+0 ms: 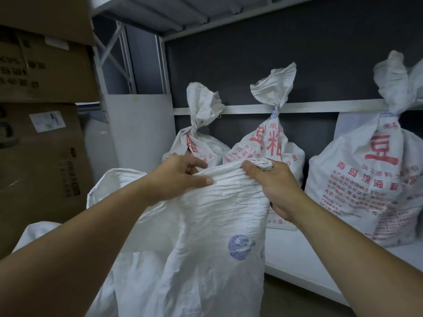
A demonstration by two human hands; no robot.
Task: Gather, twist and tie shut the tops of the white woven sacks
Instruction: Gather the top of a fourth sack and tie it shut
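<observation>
A white woven sack [206,236] with a blue round mark stands in front of me, its top open at the left and bunched at the right. My left hand [180,177] pinches the top edge of the sack between thumb and fingers. My right hand [274,186] grips the gathered right corner of the top in a fist. Behind it, on a low white shelf [297,255], stand three tied sacks with red print: left [196,143], middle [267,143], right [366,184].
Stacked cardboard boxes [43,124] rise at the left. A white upright panel [142,129] stands behind the open sack. A metal shelf rail [251,108] and a dark back wall lie behind the tied sacks; another shelf hangs overhead.
</observation>
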